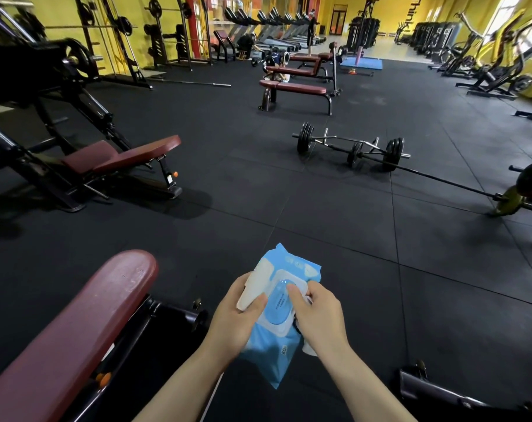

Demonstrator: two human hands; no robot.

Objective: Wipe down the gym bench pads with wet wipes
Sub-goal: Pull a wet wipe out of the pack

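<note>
A blue pack of wet wipes (pixel 281 339) with a white-rimmed blue flip lid is held in front of me over the black floor. My left hand (pixel 234 318) grips the pack's left side, thumb on top near the lid. My right hand (pixel 314 315) holds the right side, its thumb pressing on the blue lid (pixel 279 303); something white shows under its fingers. A long maroon bench pad (pixel 76 327) slants from the lower left corner toward the middle, just left of my hands.
Another maroon incline bench (pixel 121 156) stands at left under a black machine. A flat maroon bench (pixel 295 89) stands further ahead. A loaded barbell (pixel 349 147) lies on the rubber floor at right, a long bar (pixel 459 185) beside it. Racks and treadmills line the yellow walls.
</note>
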